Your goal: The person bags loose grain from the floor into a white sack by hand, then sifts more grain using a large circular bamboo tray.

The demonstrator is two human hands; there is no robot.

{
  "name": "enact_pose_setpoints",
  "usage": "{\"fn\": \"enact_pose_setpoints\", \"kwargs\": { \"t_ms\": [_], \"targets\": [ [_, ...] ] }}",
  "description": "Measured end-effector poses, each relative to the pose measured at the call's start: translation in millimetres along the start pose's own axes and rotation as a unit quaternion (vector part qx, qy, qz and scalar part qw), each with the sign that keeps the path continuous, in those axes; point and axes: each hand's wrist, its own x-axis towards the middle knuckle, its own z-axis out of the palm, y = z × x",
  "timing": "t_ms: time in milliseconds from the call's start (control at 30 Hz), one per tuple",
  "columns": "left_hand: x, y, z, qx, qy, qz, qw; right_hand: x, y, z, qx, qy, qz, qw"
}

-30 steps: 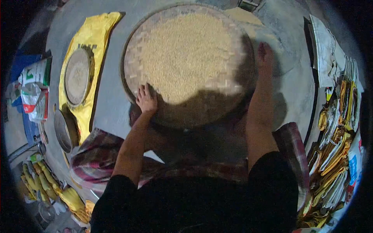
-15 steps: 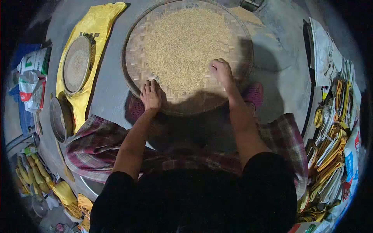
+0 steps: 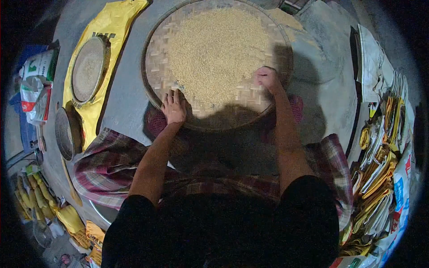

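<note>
A large round woven bamboo tray (image 3: pixel 154 73) lies before me, spread with a layer of pale yellow grain (image 3: pixel 214 53). My left hand (image 3: pixel 174 107) rests at the tray's near left edge, fingers stretched out on the weave beside the grain. Over the right part of the tray is my right hand (image 3: pixel 268 79), slightly blurred, its fingers curled closed. Whatever those fingers hold, if anything, is hidden. A small dark bit shows by my left fingertips, too small to name.
On the left, a round basket of grain (image 3: pixel 87 70) stands on a yellow sack (image 3: pixel 117 27), with a dark round sieve (image 3: pixel 65 134) near it. Folded sacks (image 3: pixel 380 169) are piled along the right. Some grain (image 3: pixel 286 18) lies on the floor beyond the tray.
My right hand has moved to the right, toward the tray's right rim, still closed. My left hand stays at the near left edge. The view has shifted slightly.
</note>
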Motion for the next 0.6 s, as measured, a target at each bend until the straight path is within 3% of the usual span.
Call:
{"fn": "enact_pose_setpoints", "kwargs": {
  "t_ms": [67, 200, 267, 300, 367, 400, 467, 600],
  "targets": [
    [-0.9, 3.6, -3.1, -0.001, 0.0, 0.0, 1.0, 0.3, -4.2, 8.6, -0.165, -0.037, -0.131, 0.977],
    [-0.4, 10.4, -9.3, -0.008, -0.017, -0.015, 1.0, 1.2, -0.1, 37.5, -0.275, 0.015, -0.211, 0.938],
    [-0.4, 6.9, -6.5, -0.005, -0.008, -0.018, 1.0, 5.2, 0.0, 42.3, -0.402, 0.067, -0.271, 0.872],
    [-0.3, 6.2, -6.3, -0.01, -0.005, -0.011, 1.0, 9.4, 2.7, 42.0, -0.402, 0.065, -0.274, 0.871],
    [-1.0, 6.2, -5.6, -0.013, 0.001, -0.005, 1.0, 15.9, 9.0, 40.2, -0.383, 0.192, -0.26, 0.865],
    [-1.1, 7.0, -5.4, -0.012, 0.001, -0.01, 1.0, 16.9, 7.2, 47.1, -0.383, 0.187, -0.262, 0.866],
    [-0.6, 9.5, -6.3, -0.013, -0.006, -0.022, 1.0, 16.8, -4.6, 74.0, -0.391, 0.254, -0.184, 0.866],
    [-1.6, 9.0, -4.2, -0.026, 0.019, -0.019, 0.999, -8.9, -53.0, 133.0, -0.417, 0.143, -0.103, 0.892]
  ]
}}
